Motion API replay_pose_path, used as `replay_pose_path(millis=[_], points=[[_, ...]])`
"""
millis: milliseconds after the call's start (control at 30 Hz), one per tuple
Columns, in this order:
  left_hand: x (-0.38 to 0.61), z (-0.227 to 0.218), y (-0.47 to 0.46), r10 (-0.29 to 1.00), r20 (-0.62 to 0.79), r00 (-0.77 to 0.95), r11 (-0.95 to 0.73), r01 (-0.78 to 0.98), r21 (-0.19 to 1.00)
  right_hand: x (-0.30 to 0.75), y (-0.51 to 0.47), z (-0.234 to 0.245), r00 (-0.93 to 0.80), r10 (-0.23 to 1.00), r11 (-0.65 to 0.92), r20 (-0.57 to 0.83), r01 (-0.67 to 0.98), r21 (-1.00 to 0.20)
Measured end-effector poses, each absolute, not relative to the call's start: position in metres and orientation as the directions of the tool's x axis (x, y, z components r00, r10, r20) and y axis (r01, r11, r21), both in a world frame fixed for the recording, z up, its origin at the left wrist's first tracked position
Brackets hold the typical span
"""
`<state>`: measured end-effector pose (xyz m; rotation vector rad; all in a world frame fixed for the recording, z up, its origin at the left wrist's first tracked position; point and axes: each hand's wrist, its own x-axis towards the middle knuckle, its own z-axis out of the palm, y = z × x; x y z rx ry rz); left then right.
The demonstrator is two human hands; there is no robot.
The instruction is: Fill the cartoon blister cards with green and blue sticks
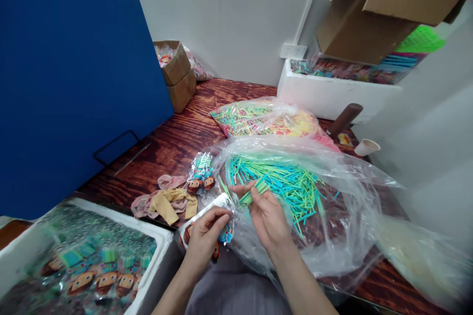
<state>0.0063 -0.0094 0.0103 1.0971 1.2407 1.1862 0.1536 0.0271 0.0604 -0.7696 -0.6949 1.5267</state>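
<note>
My right hand (268,216) is closed on a small bunch of green sticks (254,193), held just above the near edge of an open clear plastic bag (332,216) full of blue and green sticks (284,182). My left hand (205,234) grips a small printed cartoon packet (207,216) at its open end, close to the tips of the sticks. A filled packet (201,174) lies on the wooden table (173,142) just beyond my left hand.
A white foam box of filled packets (92,256) stands at the near left. Pink and yellow balloons (166,202) lie beside it. A second bag of mixed sticks (266,118), a foam box (332,93), cardboard boxes (177,74), a paper cup (366,146) and a blue panel (74,69) surround the table.
</note>
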Motion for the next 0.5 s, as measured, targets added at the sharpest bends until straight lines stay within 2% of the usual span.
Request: replay_pose_path(millis=[200, 367, 500], points=[[0.008, 0.007, -0.008, 0.998, 0.016, -0.066, -0.021, -0.086, 0.996, 0.154, 0.013, 0.067, -0.210, 0.971, -0.164, -0.112, -0.251, -0.954], [0.008, 0.007, -0.009, 0.995, 0.032, -0.093, -0.048, -0.177, 0.983, 0.156, 0.009, 0.082, -0.131, 0.991, -0.028, -0.004, -0.182, -0.983], [0.008, 0.009, -0.011, 0.995, -0.007, -0.099, -0.015, -0.219, 0.976, 0.156, 0.006, 0.083, -0.140, 0.985, 0.111, 0.098, 0.094, -0.989]])
